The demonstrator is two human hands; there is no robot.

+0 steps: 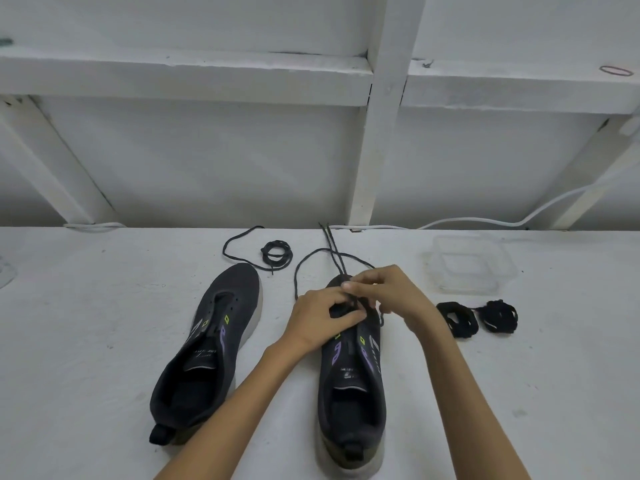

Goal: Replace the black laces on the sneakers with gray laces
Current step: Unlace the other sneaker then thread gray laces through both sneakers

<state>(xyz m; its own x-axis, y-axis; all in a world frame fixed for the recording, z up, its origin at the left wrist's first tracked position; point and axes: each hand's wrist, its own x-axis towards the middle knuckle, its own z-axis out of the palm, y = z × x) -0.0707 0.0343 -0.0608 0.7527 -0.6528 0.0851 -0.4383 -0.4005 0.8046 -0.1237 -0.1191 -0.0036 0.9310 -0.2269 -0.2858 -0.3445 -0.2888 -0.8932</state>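
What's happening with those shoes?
A person is lacing the right sneaker. Both the left hand and the right hand pinch a dark lace at the eyelets near the toe, and its ends trail away across the table. The left sneaker has no lace. A loose lace, partly coiled, lies beyond it. Two black bundles sit to the right.
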